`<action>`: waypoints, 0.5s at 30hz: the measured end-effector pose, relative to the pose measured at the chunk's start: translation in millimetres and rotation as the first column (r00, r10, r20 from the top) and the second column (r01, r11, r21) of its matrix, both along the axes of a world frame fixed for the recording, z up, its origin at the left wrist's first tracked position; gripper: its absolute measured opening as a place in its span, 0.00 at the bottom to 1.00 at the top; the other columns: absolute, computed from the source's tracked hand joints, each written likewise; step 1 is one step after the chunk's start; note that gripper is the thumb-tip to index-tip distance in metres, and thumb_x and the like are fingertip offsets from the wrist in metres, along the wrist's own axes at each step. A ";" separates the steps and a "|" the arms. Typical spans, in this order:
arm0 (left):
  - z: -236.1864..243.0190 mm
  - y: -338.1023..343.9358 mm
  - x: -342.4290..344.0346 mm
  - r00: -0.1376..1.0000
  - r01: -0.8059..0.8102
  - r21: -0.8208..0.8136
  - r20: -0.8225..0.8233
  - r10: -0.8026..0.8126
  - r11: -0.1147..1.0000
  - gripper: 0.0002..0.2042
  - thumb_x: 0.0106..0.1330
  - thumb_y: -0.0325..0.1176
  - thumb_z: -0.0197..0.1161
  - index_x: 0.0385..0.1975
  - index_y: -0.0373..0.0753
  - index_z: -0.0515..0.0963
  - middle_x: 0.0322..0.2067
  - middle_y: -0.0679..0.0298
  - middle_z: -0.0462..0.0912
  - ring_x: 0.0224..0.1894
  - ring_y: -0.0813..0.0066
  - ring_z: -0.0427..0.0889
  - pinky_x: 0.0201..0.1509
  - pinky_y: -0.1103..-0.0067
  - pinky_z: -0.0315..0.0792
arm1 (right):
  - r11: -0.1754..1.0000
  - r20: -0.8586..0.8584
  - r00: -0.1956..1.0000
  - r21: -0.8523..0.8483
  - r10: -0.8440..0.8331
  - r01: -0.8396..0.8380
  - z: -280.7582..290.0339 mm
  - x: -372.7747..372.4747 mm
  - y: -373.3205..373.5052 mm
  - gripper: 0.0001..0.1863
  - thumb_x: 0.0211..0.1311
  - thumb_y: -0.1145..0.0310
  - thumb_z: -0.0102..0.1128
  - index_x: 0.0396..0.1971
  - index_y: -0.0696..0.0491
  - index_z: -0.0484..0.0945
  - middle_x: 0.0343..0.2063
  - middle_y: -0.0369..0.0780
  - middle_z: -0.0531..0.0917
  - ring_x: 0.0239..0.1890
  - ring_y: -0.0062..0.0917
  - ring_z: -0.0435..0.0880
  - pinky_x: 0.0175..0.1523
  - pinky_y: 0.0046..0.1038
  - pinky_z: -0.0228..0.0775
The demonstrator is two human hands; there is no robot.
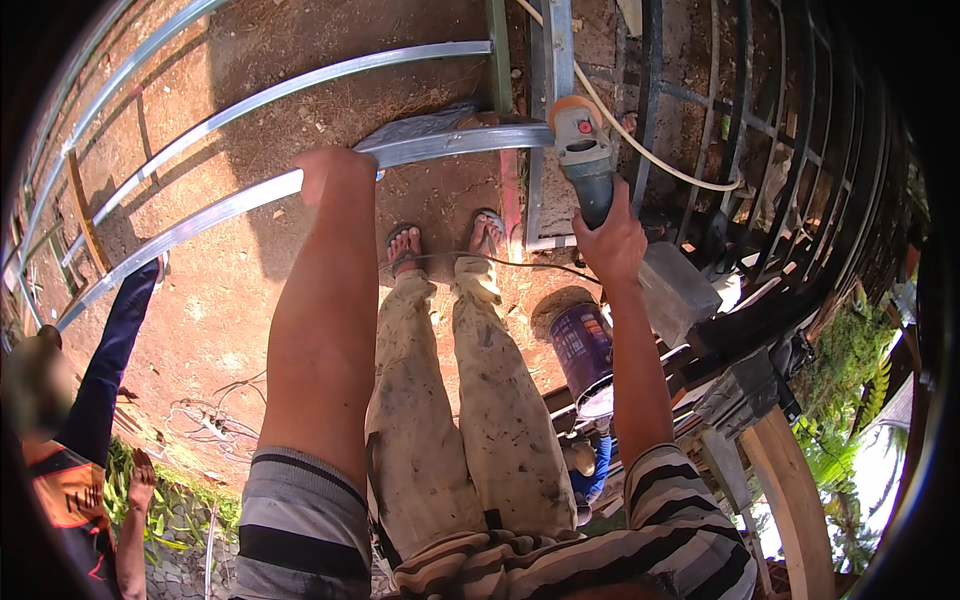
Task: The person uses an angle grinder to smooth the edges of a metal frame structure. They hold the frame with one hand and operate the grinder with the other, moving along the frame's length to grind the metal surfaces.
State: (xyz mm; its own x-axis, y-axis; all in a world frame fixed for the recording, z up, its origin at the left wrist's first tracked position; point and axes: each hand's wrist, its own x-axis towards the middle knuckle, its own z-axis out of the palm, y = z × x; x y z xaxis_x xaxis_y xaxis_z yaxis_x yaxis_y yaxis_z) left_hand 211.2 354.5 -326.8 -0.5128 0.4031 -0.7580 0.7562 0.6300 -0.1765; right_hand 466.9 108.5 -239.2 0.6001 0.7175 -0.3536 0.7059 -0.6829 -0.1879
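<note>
A long shiny metal channel [455,144] runs across in front of me, curving away to the left in the wide view. My left hand [330,172] is closed over it, left of my feet; the fingertips are hidden behind the hand. My right hand [612,238] is wrapped around the dark body of an angle grinder [586,165]. The grinder's head, with an orange-brown rim, is at the right end of the channel, by an upright metal post [558,60]. Whether the disc touches metal is hidden.
More metal channels [330,72] stretch across beyond the held one. At right stand dark metal bars [650,100], with a pale hose [655,160] looping past. A dark cord [520,262] crosses near my feet. A purple bucket [580,345] stands beside my right leg. Another person [70,480] is at lower left.
</note>
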 end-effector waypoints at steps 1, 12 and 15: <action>-1.9 -1.2 0.0 1.000 0.019 -0.006 -0.004 -0.019 1.000 0.32 0.70 0.47 0.73 0.68 0.40 0.71 0.59 0.57 0.85 0.61 0.64 0.87 0.62 0.72 0.83 | 0.999 0.016 0.999 -0.008 0.042 -0.042 1.6 4.5 1.7 0.40 0.55 0.66 0.77 0.68 0.47 0.69 0.49 0.54 0.88 0.47 0.58 0.89 0.49 0.55 0.82; -65.5 -9.5 -3.2 0.340 -0.926 0.306 0.424 0.839 0.221 0.27 0.74 0.53 0.58 0.48 0.29 0.84 0.46 0.50 0.91 0.45 0.51 0.91 0.47 0.59 0.87 | 0.940 0.055 0.966 -0.251 0.251 -0.230 27.9 37.9 32.3 0.41 0.56 0.61 0.76 0.70 0.46 0.69 0.49 0.53 0.88 0.50 0.52 0.90 0.52 0.52 0.83; -54.8 -2.6 -12.7 0.204 -0.940 0.339 0.458 0.865 0.042 0.28 0.73 0.53 0.59 0.44 0.26 0.84 0.38 0.47 0.92 0.38 0.48 0.92 0.44 0.56 0.87 | 0.907 0.057 0.940 -0.287 0.336 -0.307 28.1 42.4 45.7 0.42 0.57 0.60 0.76 0.72 0.45 0.68 0.48 0.53 0.89 0.49 0.52 0.90 0.52 0.51 0.83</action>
State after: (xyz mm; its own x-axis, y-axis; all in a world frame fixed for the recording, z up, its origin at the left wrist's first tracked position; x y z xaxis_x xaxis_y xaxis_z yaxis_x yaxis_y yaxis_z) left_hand 198.5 351.9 -381.7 -0.6910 -0.0484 -0.7212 -0.4864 0.7692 0.4145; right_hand 509.3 154.2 -211.1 0.3962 0.7635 -0.5099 0.9013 -0.4295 0.0572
